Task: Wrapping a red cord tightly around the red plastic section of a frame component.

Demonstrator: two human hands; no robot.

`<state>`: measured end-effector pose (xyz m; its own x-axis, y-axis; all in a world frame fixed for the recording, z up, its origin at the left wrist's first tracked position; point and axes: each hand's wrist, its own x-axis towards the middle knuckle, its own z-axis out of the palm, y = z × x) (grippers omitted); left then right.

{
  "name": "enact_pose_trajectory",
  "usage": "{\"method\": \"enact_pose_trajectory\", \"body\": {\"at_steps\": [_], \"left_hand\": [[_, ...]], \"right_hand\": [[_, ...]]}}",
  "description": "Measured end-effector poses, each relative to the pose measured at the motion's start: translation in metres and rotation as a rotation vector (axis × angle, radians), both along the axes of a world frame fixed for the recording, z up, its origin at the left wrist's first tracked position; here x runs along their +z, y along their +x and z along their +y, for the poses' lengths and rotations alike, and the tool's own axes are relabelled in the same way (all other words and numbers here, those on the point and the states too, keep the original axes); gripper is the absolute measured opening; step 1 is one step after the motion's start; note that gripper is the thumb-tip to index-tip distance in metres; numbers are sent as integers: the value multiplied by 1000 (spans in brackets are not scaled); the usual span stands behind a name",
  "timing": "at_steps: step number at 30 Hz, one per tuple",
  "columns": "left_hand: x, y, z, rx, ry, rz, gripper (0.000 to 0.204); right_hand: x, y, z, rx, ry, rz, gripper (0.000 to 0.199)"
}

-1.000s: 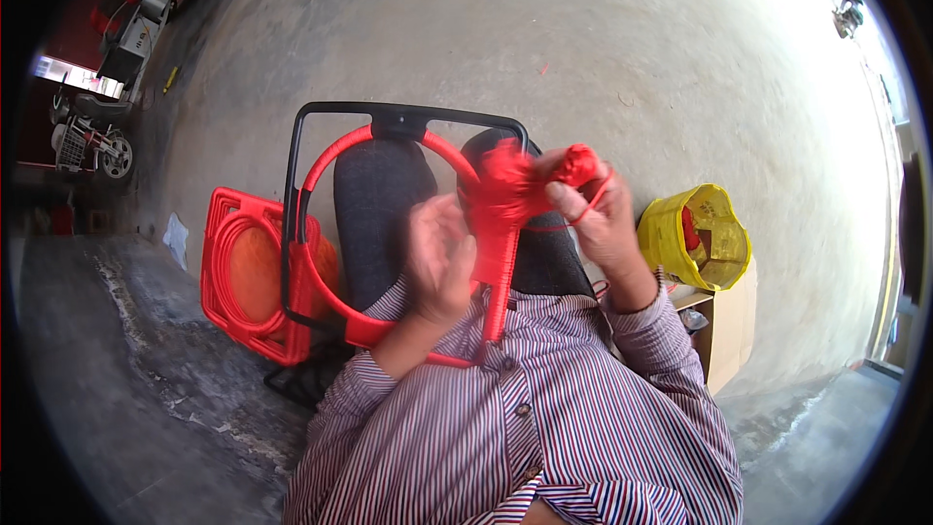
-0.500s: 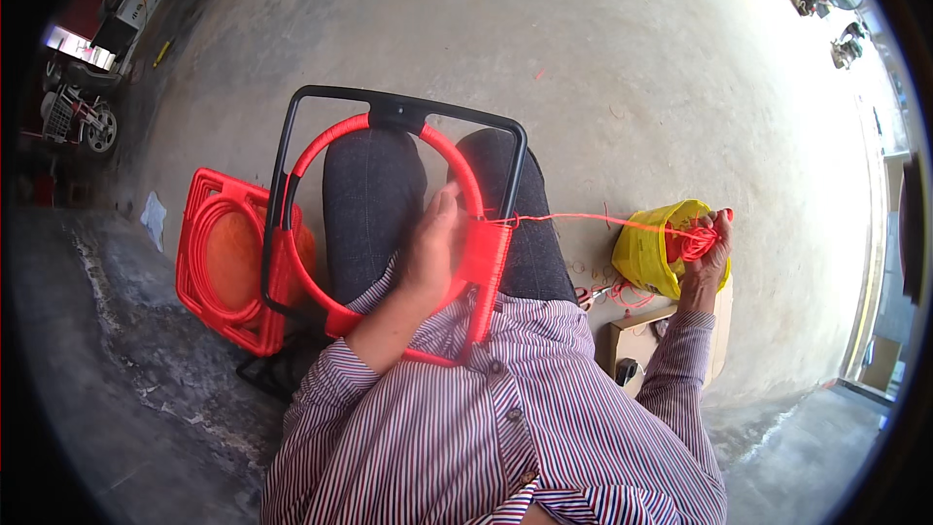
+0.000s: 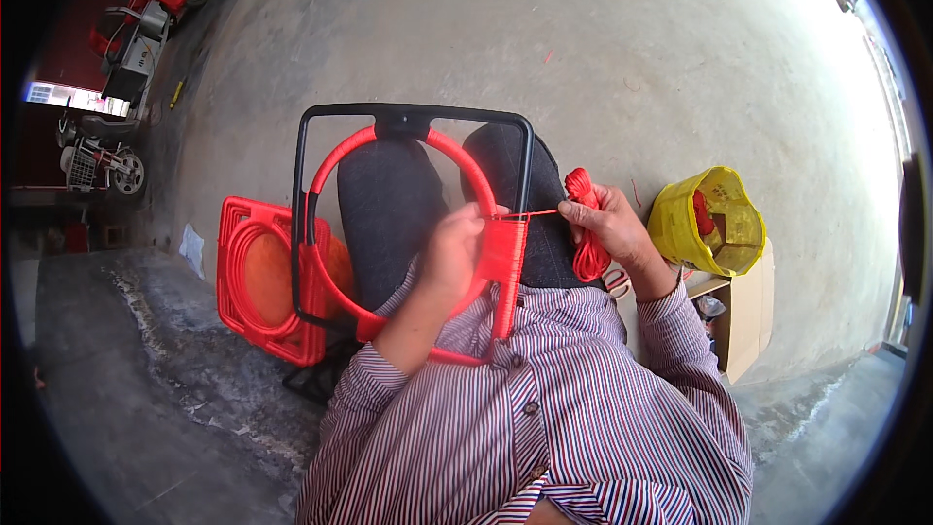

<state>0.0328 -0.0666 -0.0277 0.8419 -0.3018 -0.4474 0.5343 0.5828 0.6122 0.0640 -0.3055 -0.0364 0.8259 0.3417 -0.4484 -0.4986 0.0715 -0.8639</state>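
Observation:
A black frame (image 3: 335, 110) with a round ring inside it rests on my lap, and red cord is wound over the ring and its lower right part. My left hand (image 3: 453, 258) is closed on the ring's right side, beside the wound section (image 3: 503, 251). With my right hand (image 3: 612, 226), right of the frame, I grip a bundle of red cord (image 3: 589, 258). One short strand (image 3: 544, 213) runs taut from that hand to the frame's right bar. The left fingertips are partly hidden behind the ring.
Red-wound frames (image 3: 233, 277) are stacked at my left, near an orange round thing (image 3: 270, 272). To my right stand a yellow bucket (image 3: 675, 226) with red stuff inside, a cardboard box (image 3: 750, 321) and scissors (image 3: 616, 282). Parked vehicles (image 3: 126, 172) line the far left.
My right hand has come left from over the yellow bucket to near the frame, bringing the cord bundle. The strand between is now much shorter. My left hand stays at the ring.

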Motion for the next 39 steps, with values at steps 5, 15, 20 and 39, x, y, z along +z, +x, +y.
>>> {"method": "enact_pose_trajectory", "body": {"at_steps": [5, 15, 20, 39], "left_hand": [[-2, 4, 3, 5, 26, 34, 33], [-4, 7, 2, 28, -68, 25, 28], [2, 5, -5, 220, 191, -35, 36], [-14, 2, -1, 150, 132, 86, 39]], "right_hand": [[-2, -26, 1, -119, 45, 53, 18], [-23, -5, -20, -66, -412, -87, 32], [18, 32, -11, -6, -643, -524, 40], [7, 11, 44, 304, -698, -938, 29]]}}
